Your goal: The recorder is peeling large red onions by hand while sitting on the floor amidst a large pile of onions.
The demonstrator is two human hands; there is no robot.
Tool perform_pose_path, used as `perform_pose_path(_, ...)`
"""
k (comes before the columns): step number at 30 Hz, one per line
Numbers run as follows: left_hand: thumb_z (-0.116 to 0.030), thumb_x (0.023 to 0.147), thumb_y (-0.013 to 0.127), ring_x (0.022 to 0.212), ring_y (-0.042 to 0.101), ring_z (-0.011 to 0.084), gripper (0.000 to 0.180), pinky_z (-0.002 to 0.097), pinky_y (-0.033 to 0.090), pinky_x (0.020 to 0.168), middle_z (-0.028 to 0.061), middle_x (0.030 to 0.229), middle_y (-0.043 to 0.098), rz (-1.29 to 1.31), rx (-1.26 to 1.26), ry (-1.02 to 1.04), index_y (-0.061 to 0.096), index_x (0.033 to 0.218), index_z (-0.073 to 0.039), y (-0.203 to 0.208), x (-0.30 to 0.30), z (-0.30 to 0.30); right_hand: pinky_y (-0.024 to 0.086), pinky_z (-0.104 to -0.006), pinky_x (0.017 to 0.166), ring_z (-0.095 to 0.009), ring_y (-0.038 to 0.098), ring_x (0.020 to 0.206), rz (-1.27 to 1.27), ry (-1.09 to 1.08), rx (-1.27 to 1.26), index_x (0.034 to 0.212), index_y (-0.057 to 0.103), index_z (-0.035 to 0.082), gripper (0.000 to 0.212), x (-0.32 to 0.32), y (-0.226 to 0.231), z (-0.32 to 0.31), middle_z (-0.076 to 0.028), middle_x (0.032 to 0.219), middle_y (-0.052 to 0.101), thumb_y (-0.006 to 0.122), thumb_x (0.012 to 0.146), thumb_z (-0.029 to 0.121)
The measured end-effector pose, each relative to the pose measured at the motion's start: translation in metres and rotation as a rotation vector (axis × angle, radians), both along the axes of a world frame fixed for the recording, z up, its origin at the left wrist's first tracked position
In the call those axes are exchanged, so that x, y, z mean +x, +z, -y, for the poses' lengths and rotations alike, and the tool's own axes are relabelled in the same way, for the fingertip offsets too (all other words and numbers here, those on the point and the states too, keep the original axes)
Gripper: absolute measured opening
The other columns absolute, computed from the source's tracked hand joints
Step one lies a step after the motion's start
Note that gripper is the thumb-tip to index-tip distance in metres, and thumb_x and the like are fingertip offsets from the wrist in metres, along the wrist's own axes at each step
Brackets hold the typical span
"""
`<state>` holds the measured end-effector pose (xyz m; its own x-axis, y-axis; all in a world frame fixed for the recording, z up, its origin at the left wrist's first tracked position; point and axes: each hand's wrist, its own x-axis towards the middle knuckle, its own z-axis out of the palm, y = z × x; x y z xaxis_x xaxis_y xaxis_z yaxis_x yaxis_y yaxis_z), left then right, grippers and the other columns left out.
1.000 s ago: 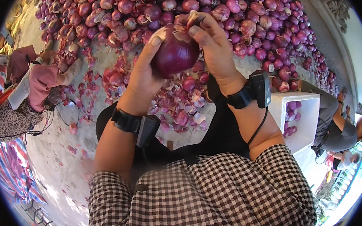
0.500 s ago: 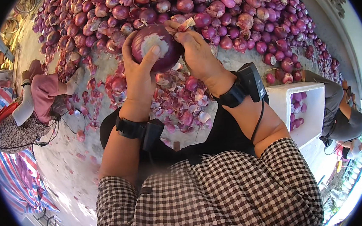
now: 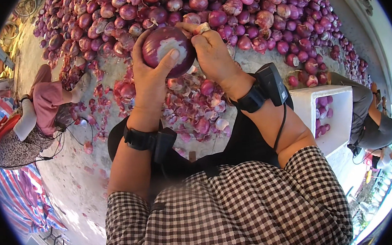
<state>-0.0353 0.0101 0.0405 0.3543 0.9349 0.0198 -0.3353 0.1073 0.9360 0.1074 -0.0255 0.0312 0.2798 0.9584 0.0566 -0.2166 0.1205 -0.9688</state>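
Note:
A large red onion rests in my left hand, fingers wrapped round its far left side and thumb pressed on its face. A pale bare patch shows on the onion beside that thumb. At the onion's right side is my right hand, its fingers closed on a strip of tan, papery onion skin. The right fingertips are close against the onion's upper right edge; whether they touch it is hard to tell. Below both hands, a heap of loose onion skins lies on the floor with several onions among it.
A broad pile of red onions spreads across the far side. To my right stands a white box with onions inside, and a person in grey sits beyond it. Another person in pink trousers sits left, near striped sheeting.
My right hand has turned slightly and its fingers have curled more, with the strip of skin now showing shorter. The onion in my left hand has shifted only a little.

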Motion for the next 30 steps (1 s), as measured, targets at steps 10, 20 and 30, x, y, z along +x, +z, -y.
perform_pose_path(10, -0.018, 0.081, 0.072, 0.108, 0.057, 0.0226, 0.061, 0.0400, 0.053, 0.089, 0.0120, 0.121, 0.053, 0.150, -0.325, -0.033, 0.039, 0.131, -0.003, 0.005, -0.013, -0.010, 0.043, -0.0245, 0.094, -0.014, 0.055, 0.105, 0.184, 0.130, 0.027, 0.126, 0.052, -0.004, 0.041, 0.008, 0.004, 0.000, -0.009, 0.117, 0.060, 0.035, 0.089, -0.004)
perform_pose_path(20, -0.023, 0.084, 0.068, 0.103, 0.060, 0.0233, 0.048, 0.0406, 0.055, 0.086, 0.0105, 0.116, 0.058, 0.184, -0.426, -0.048, 0.049, 0.123, -0.003, -0.004, -0.014, -0.013, 0.043, -0.0266, 0.096, -0.011, 0.054, 0.106, 0.079, 0.159, 0.044, 0.117, 0.057, -0.006, 0.030, 0.011, 0.007, -0.003, -0.009, 0.117, 0.061, 0.051, 0.098, 0.015)
perform_pose_path(30, -0.029, 0.087, 0.065, 0.106, 0.060, 0.0233, 0.048, 0.0408, 0.054, 0.088, 0.0108, 0.118, 0.057, 0.160, -0.405, -0.069, 0.050, 0.123, -0.003, 0.001, -0.012, -0.009, 0.048, -0.0269, 0.065, -0.009, 0.058, 0.071, 0.138, -0.012, 0.046, 0.091, 0.065, -0.003, 0.018, 0.013, 0.007, -0.003, -0.007, 0.080, 0.067, 0.068, 0.085, 0.013)
